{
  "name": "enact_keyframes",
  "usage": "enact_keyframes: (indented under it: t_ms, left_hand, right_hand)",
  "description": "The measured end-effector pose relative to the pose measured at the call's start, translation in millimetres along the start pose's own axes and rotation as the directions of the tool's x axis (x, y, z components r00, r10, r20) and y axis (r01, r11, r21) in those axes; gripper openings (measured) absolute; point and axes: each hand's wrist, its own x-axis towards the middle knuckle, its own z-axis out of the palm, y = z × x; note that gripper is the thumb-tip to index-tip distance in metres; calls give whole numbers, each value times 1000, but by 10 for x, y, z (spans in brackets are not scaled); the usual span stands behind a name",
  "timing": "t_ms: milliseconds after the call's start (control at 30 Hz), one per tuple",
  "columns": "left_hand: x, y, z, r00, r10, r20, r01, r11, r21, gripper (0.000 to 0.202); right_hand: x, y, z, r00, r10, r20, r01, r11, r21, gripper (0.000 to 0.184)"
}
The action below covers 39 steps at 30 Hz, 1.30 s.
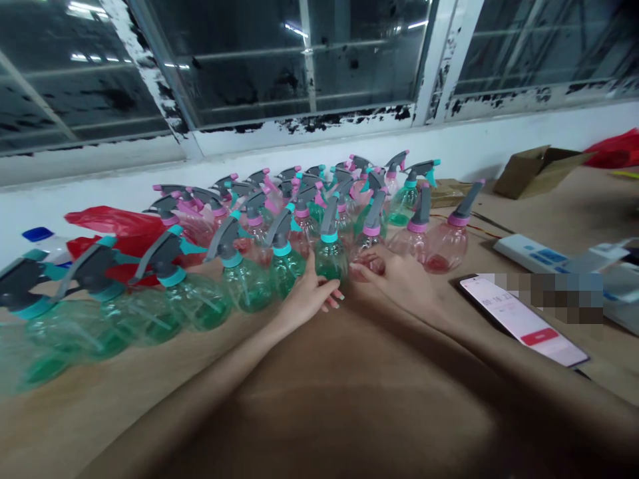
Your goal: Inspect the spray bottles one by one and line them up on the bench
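Many small spray bottles stand crowded along the back of a brown table (349, 399), some green with teal collars, some pink. My left hand (309, 296) rests beside a green spray bottle (330, 256) at the front of the group, fingers loosely curled and touching its side. My right hand (394, 273) lies flat on the table with its fingertips against a pink spray bottle (368, 249). Neither hand lifts anything.
A phone (524, 320) with a lit screen lies at the right. A white power strip (532, 253) and a cardboard box (536, 169) sit further right. Red plastic bags (117, 223) lie at the left behind the green bottles. A window wall runs behind.
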Motion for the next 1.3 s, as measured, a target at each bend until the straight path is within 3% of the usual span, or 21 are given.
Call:
enact_keyframes:
  t_ms: [200,400,600,733,867,967,1067,1167,1300]
  left_hand:
    - [0,-16,-11,1000,-1,8,1,1000,-12,89]
    - [-56,-117,-61,1000,-15,25,16,999,-30,86]
    - [-249,-188,-71,997,-19,79,24,998,-61,80]
    - [-465,-182,-100,991,-13,136,23,997,-70,75]
    - [-677,-143,-166,986,20,166,-12,999,-47,58]
    - [-768,-113,-233,993,63,102,-64,998,9,39]
    - [-785,-68,-291,986,151,-64,-142,981,129,30]
    - [-765,14,-308,945,266,-189,-219,947,236,37]
    - [-748,129,-235,919,368,-138,-315,899,303,63]
  right_hand:
    - [25,6,44,997,-62,-44,62,998,3,34]
    - [111,-169,82,984,-135,-120,137,991,9,47]
    - [272,-383,163,999,-44,22,44,999,-5,73]
    - [337,-413,198,997,-39,73,43,997,-58,66]
    - [322,-377,146,994,-63,90,72,993,-93,59]
    - [236,-349,77,989,-93,110,106,988,-113,60]
    - [55,-337,32,984,-140,111,152,982,-112,63]
    - [-197,-344,27,964,-258,64,262,962,-71,62]
    - [-502,-394,54,931,-362,38,360,931,54,58]
